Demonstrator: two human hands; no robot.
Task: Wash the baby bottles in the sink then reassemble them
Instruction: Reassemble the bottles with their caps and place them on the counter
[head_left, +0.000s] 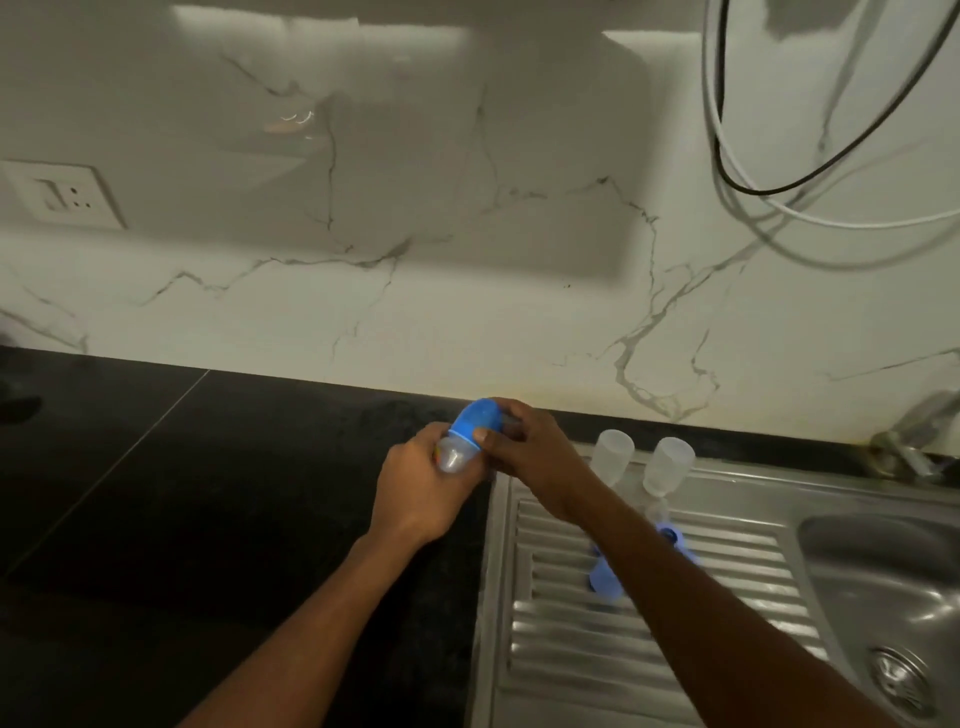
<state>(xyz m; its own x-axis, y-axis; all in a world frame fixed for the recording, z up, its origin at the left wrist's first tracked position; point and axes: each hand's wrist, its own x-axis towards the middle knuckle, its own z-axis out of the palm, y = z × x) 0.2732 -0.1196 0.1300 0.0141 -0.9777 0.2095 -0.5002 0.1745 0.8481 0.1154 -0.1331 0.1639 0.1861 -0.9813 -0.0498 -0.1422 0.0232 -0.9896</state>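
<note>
Head view, centre: our left hand (421, 488) curls round one bottle (453, 458), right hand (524, 457) fingers grip its cap (480, 418); we judge two clear bottles (613, 454) at right not yet reassembled.

Dim, warm indoor light is seen. A broad soft shadow is cast across the marble wall (467, 156), while glare is reflected from the steel drainboard (571, 649). The black counter (156, 493) is left murky. Straight lines are bowed near the edges; the tap (914, 431) is blurred.

Your 2 forearms reach forward; your left hand (418, 486) grips the bottle (454, 458), your right hand (527, 460) its blue cap (475, 417).
</note>
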